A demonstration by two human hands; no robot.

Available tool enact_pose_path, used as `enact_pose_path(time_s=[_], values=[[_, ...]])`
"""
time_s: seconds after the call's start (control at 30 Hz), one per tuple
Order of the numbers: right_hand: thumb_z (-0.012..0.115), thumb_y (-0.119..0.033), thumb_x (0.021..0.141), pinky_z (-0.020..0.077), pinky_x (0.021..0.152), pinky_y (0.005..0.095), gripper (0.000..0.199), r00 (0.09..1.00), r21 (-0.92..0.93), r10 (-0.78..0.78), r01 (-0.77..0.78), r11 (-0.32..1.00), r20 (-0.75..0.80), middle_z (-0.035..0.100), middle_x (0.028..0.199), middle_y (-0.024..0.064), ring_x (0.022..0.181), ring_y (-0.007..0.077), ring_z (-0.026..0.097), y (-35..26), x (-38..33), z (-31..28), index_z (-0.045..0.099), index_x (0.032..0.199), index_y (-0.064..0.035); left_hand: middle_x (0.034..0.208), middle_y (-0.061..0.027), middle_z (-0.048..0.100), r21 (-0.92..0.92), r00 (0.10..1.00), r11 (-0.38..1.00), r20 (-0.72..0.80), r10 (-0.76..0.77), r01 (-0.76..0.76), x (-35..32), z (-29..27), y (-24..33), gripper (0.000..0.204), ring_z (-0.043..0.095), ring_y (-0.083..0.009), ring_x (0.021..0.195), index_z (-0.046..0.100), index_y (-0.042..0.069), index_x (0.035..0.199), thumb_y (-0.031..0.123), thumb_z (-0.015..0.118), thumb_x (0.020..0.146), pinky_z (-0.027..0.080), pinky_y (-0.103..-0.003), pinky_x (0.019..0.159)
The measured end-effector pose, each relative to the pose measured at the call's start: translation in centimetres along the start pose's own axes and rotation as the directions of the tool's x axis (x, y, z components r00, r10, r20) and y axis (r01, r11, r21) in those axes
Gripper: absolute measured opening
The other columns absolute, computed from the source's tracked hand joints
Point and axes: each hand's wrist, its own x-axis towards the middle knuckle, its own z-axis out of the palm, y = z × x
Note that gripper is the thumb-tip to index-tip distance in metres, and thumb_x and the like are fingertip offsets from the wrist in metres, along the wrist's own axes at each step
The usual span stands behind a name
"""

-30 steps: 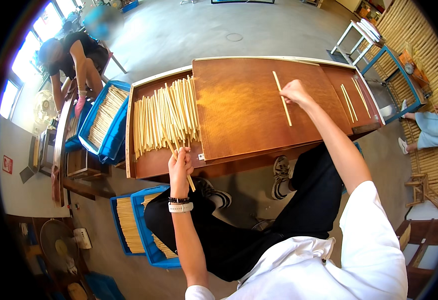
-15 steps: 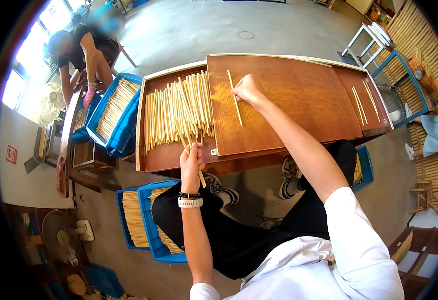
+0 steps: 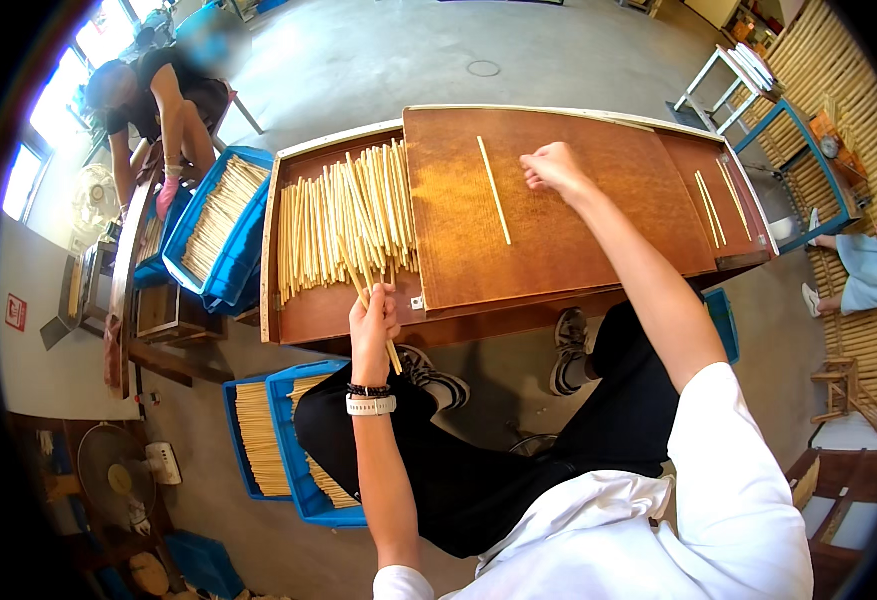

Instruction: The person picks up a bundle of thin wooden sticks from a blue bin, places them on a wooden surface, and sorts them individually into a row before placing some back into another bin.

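My left hand (image 3: 373,322) grips one pale bamboo stick (image 3: 364,297) at the near edge of the wooden workbench (image 3: 599,240), next to a spread pile of several sticks (image 3: 344,220) in the bench's left compartment. My right hand (image 3: 554,168) hovers as a loose fist over the raised brown board, just right of a single stick (image 3: 494,190) lying loose on it. Nothing shows between its fingers. Two sticks (image 3: 711,195) lie in the right compartment.
Blue crates of sticks stand at the bench's left (image 3: 221,225) and on the floor by my knee (image 3: 289,450). Another person (image 3: 159,100) works at the far left. A white and blue rack (image 3: 759,90) and bamboo bundles stand at the right. A fan (image 3: 124,475) sits lower left.
My right hand let go of the single stick on the board and drew back to its right. My left hand stayed at the bench edge with its stick.
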Motion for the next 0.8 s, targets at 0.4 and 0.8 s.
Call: enact_pose_path(time_s=[0.4,0.8], values=[[0.054,-0.008,0.090,0.0543,0.053,0.0281,0.015,0.977,0.048,0.124,-0.117,0.992,-0.176,0.065,0.075,0.0102,0.062,0.0168,0.064,7.0,1.2,-9.8,0.064,0.083,0.0009,0.069,0.0075,0.039,0.007,1.000,1.000,0.000,0.004,-0.004,0.0,0.6,-0.1,0.022,0.029,0.0004,0.051,0.056,0.004,0.102,0.024,0.049,0.104,0.022,-0.018,0.044],[0.058,-0.008,0.086,0.0504,0.048,0.0273,0.011,0.924,-0.290,0.134,-0.247,0.925,-0.359,0.063,0.066,0.0066,0.055,0.0144,0.060,15.7,4.0,-19.4,0.064,0.077,-0.0017,0.073,0.0068,0.042,0.024,0.999,0.999,-0.006,-0.035,0.035,0.3,0.7,-0.6,0.020,0.031,0.0009,0.052,0.057,0.004,0.103,0.022,0.050,0.103,0.023,-0.016,0.044]])
